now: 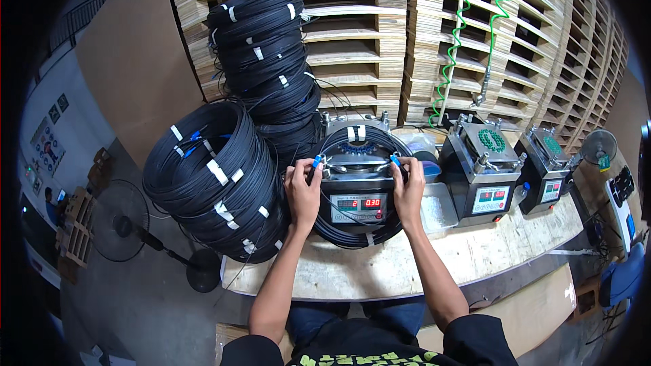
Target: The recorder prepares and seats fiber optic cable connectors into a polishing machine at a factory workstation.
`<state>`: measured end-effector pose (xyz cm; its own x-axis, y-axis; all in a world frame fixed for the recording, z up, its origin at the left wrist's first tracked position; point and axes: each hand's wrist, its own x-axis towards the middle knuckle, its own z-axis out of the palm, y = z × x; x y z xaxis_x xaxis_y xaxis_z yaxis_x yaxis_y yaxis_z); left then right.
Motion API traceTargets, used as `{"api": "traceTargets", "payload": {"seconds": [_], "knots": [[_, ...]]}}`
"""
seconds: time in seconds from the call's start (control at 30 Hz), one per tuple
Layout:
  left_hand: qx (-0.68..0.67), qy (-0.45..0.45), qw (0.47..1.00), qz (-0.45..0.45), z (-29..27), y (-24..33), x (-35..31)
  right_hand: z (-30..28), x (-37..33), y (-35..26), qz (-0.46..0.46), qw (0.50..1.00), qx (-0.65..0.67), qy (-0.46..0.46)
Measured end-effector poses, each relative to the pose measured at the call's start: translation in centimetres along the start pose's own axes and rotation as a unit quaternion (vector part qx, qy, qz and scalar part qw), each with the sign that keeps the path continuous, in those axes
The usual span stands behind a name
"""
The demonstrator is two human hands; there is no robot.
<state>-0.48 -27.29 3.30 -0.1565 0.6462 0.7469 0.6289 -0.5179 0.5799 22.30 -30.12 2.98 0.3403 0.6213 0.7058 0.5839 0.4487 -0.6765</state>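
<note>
A black cable coil (pixel 325 229) hangs around a polishing machine (pixel 359 183) with a lit red digital display. My left hand (pixel 301 193) is closed on a blue fibre connector (pixel 317 161) at the machine's upper left corner. At the upper right corner, the fingers of my right hand (pixel 409 193) pinch another blue connector (pixel 395 160). Both connectors are close to the metal clamps beside the machine's round top plate (pixel 358 149). White tape binds the coil at top and bottom. The fingertips partly cover both connectors.
Tall stacks of black cable coils (pixel 203 183) stand at left. Two more polishing machines (pixel 483 169) (pixel 546 166) and a clear plastic tray (pixel 439 207) are on the wooden table (pixel 468 251) at right. Green coiled air hoses (pixel 456 41) hang before wooden pallets (pixel 352 27). A fan (pixel 122 224) stands left.
</note>
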Motion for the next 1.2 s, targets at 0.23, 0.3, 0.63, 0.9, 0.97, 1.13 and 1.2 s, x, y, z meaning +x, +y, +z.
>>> {"api": "traceTargets", "payload": {"seconds": [0.23, 0.3, 0.63, 0.9, 0.97, 1.13, 1.2], "knots": [[-0.074, -0.054, 0.994, -0.056, -1.0, -0.1, 0.8, -1.5, 0.7, 0.9, 0.128, 0.975, 0.176, -0.051], [-0.027, -0.06, 0.997, -0.047, -1.2, -0.7, 1.1, -2.3, 0.9, 0.5, 0.183, 0.959, 0.196, -0.088], [-0.05, -0.049, 0.998, -0.001, -0.5, -0.7, 0.9, -2.7, 1.6, 2.1, -0.042, 0.992, -0.116, -0.035], [-0.053, -0.02, 0.998, 0.012, 0.1, -2.6, -1.1, -1.0, -1.1, 5.0, -0.022, 0.996, -0.083, 0.03], [-0.062, -0.053, 0.996, 0.021, 0.3, -3.5, -1.8, -1.0, -1.0, 5.5, 0.031, 0.999, -0.035, -0.004], [-0.052, -0.077, 0.995, 0.04, 0.5, -4.9, -2.3, -1.8, -0.9, 5.9, 0.034, 0.998, 0.031, -0.041], [-0.076, -0.084, 0.993, 0.022, 0.4, -5.4, -2.8, -2.4, -1.3, 6.5, 0.039, 0.996, 0.051, -0.065]]}}
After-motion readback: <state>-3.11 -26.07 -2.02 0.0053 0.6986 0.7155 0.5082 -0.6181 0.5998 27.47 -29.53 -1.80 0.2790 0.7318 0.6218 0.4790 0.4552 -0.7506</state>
